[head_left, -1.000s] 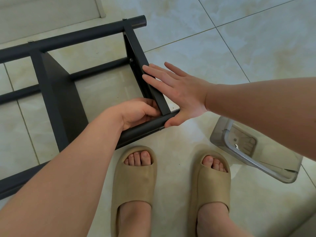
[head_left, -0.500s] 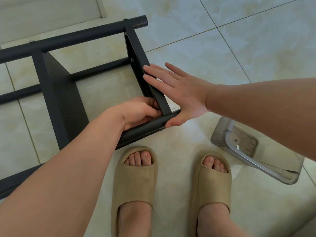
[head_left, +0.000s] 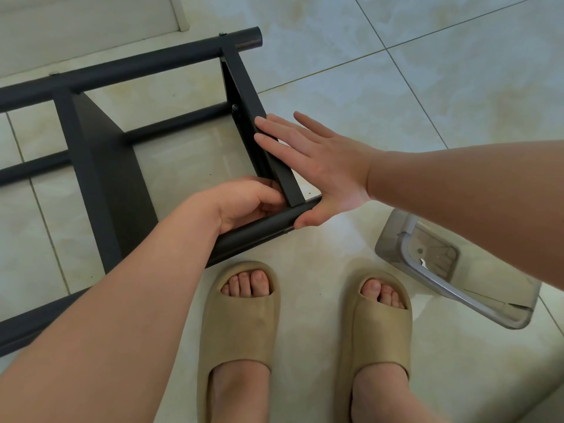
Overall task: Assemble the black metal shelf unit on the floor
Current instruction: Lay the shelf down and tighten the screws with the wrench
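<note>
Black metal shelf unit (head_left: 100, 178) lies on its side on the tiled floor (head_left: 396, 87), just ahead of our tan slippers (head_left: 241, 319). Our right hand (head_left: 317, 172) presses flat against the end crosspiece (head_left: 244, 87), fingers straight and slightly spread, thumb on the near tube (head_left: 259, 228). Our left hand (head_left: 247, 199) curls into the inside corner; whether its fingers pinch anything, we cannot tell.
</note>
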Motion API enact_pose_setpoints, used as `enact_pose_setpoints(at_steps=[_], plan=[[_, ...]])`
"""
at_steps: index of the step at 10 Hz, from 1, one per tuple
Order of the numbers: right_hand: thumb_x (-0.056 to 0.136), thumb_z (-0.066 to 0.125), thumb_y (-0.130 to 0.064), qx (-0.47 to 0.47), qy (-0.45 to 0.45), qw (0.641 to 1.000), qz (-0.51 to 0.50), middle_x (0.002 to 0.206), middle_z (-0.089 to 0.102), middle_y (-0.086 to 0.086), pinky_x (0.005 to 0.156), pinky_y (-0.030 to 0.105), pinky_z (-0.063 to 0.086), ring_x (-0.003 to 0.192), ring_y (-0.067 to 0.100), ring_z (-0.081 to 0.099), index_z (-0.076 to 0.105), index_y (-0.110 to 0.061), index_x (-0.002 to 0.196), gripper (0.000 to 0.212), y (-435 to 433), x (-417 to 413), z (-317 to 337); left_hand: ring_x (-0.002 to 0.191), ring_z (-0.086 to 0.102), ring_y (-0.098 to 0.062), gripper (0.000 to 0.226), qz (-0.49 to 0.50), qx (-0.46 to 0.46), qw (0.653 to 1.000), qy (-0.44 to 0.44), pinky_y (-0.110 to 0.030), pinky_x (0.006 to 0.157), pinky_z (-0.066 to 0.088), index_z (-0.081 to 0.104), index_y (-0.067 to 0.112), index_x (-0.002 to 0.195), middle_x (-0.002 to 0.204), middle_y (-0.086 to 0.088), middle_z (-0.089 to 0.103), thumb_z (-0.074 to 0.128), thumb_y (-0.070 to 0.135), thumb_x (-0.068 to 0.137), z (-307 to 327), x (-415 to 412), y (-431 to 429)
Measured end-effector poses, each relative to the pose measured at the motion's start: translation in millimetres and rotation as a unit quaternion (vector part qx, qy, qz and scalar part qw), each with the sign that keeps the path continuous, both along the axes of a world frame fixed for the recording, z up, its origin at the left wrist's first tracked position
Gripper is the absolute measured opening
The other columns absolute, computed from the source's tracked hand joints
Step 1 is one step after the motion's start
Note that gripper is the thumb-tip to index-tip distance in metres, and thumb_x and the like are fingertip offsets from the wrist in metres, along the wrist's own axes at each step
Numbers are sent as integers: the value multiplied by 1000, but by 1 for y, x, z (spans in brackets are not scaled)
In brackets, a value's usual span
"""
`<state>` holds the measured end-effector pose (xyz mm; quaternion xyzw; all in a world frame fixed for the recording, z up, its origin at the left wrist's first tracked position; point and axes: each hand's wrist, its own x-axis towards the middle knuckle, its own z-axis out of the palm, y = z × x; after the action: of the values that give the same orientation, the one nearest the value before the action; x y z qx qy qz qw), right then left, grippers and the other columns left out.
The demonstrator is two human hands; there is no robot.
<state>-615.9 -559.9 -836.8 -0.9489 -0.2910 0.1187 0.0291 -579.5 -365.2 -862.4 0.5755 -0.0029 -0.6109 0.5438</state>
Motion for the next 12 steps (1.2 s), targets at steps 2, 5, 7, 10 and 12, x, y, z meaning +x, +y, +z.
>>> enact_pose_setpoints(at_steps=[2,5,7,10,12], plan=[[71,43,-88,0,3,1000,-1,169,-5,15,126,50,-4,157,28,-6,0,-6,161,129,0,0,1,72,74,-26,9,9,47,999,-20,-31,62,60,72,3,88,87,-20,75,63,2,88,1,1,-1],[71,44,-88,3,9,1000,-3,169,-6,15,126,49,-4,157,28,-7,-1,-7,161,129,1,0,2,64,73,-21,15,-4,53,998,-25,-25,54,56,70,2,84,76,-15,74,60,-8,87,9,8,-6],[71,45,-87,5,9,1000,-3,169,-6,15,126,49,-5,157,27,-7,-1,-7,161,129,1,0,2,64,72,-21,19,-6,49,999,-24,-26,54,56,68,3,83,73,-14,72,55,-10,88,6,8,-5],[71,45,-87,4,5,1000,-3,169,-4,15,126,50,-3,157,28,-5,0,-7,161,129,1,0,2,79,73,-22,16,15,17,1000,11,-32,68,61,72,2,95,91,-15,75,56,6,94,-3,2,-2],[70,44,-88,-3,5,1000,-5,169,-5,15,126,50,-3,157,27,-6,-1,-8,161,129,1,-1,2,89,71,-31,19,-6,25,1000,-14,-40,85,58,69,-5,106,104,-25,72,60,2,91,-6,2,0]])
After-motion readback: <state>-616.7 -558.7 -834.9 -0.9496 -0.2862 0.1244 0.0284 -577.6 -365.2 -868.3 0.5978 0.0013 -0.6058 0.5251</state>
